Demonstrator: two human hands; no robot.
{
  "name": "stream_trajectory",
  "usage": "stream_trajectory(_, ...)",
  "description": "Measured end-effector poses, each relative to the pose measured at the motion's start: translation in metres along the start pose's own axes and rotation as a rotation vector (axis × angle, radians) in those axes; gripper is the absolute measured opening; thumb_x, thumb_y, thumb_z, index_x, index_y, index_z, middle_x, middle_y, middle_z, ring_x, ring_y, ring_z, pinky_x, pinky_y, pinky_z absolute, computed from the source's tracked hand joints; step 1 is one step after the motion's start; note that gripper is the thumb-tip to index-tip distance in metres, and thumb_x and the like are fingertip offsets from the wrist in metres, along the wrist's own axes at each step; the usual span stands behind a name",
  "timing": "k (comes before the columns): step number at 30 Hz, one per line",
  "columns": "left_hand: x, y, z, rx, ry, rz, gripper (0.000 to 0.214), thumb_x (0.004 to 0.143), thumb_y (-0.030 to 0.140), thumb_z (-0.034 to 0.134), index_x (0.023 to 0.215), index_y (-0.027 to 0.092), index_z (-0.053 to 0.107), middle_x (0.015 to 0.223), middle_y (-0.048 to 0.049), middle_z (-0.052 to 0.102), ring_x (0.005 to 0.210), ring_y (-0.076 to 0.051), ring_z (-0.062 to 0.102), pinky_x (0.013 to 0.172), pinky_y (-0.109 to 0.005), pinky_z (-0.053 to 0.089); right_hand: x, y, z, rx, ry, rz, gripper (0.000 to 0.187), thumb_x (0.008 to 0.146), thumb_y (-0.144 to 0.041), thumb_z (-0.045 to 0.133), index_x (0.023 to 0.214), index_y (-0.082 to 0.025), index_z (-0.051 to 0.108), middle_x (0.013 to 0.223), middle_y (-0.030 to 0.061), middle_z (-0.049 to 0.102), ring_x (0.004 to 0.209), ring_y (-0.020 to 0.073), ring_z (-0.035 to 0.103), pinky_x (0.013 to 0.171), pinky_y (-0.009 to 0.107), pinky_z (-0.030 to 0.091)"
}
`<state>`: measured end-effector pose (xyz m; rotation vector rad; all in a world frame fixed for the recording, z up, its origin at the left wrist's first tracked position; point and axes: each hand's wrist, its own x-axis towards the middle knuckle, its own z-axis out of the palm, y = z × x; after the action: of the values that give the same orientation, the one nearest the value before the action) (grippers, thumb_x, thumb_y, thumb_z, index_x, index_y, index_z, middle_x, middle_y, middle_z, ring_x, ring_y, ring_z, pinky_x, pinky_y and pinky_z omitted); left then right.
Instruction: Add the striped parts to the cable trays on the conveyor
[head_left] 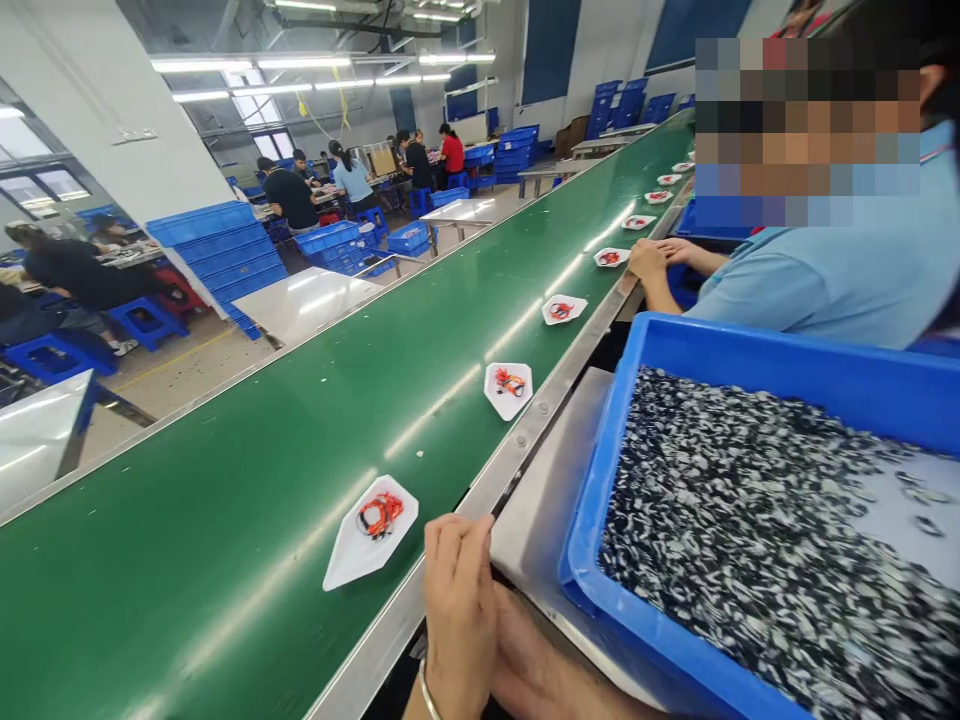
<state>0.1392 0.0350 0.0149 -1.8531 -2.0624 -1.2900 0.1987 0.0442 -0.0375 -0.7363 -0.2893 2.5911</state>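
Bright overhead strip lights [202, 66], glare along the green conveyor belt [420, 425], curved wide-angle edges

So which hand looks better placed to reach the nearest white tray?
Probably the left hand: it rests at the edge of the belt, beside the tray. The right forearm lies lower, behind it, toward the blue bin.

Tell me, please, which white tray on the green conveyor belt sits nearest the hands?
The white tray with orange cables, at the belt's near edge beside the hand; others lie farther along.
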Motion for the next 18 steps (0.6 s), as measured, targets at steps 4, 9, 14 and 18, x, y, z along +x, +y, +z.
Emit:
stream_trajectory(4, 0.038, -0.007, 0.008, 0.008, -0.017, 0.005, 0.028, 0.088, 0.012, 0.036, 0.105, 0.019, 0.057, 0.089, -0.0059, 0.056, 0.085, -0.016, 0.049, 0.077, -0.032, 0.044, 0.006, -0.002, 0.000, 0.033, -0.001, 0.112, 0.020, 0.074, -0.029, 0.051, 0.062, -0.014, 0.052, 0.048, -0.0015, 0.046, 0.047, 0.0086, 0.045, 0.049, 0.020, 0.035)
stream_trajectory(9, 0.088, -0.022, 0.026, 0.170, -0.211, -0.020, 0.029, 0.090, 0.021, 0.035, 0.101, 0.017, 0.061, 0.090, -0.0055, 0.062, 0.086, -0.016, 0.051, 0.077, -0.030, 0.041, 0.007, -0.014, 0.005, 0.033, 0.150, 0.250, 0.029, 0.083, -0.031, 0.038, 0.064, -0.013, 0.051, 0.046, -0.0033, 0.044, 0.036, 0.0074, 0.045, 0.041, 0.017, 0.028)
stream_trajectory(14, 0.128, -0.026, 0.040, 0.353, -0.301, -0.046, 0.024, 0.086, 0.028, 0.043, 0.085, 0.022, 0.067, 0.083, -0.0033, 0.065, 0.081, -0.019, 0.052, 0.074, -0.033, 0.036, 0.005, -0.019, 0.010, 0.012, 0.142, 0.238, 0.034, 0.084, -0.026, 0.028, 0.064, -0.013, 0.052, 0.044, -0.0030, 0.043, 0.034, 0.0086, 0.045, 0.042, 0.019, 0.027)
stream_trajectory(18, 0.146, -0.026, 0.051, 0.500, -0.336, -0.020, 0.022, 0.083, 0.030, 0.046, 0.080, 0.022, 0.067, 0.088, -0.0058, 0.062, 0.092, -0.024, 0.046, 0.075, -0.037, 0.031, 0.014, -0.015, 0.005, -0.075, 0.143, 0.201, 0.034, 0.082, -0.022, 0.026, 0.061, -0.013, 0.052, 0.042, -0.0020, 0.043, 0.033, 0.0096, 0.045, 0.042, 0.021, 0.029)
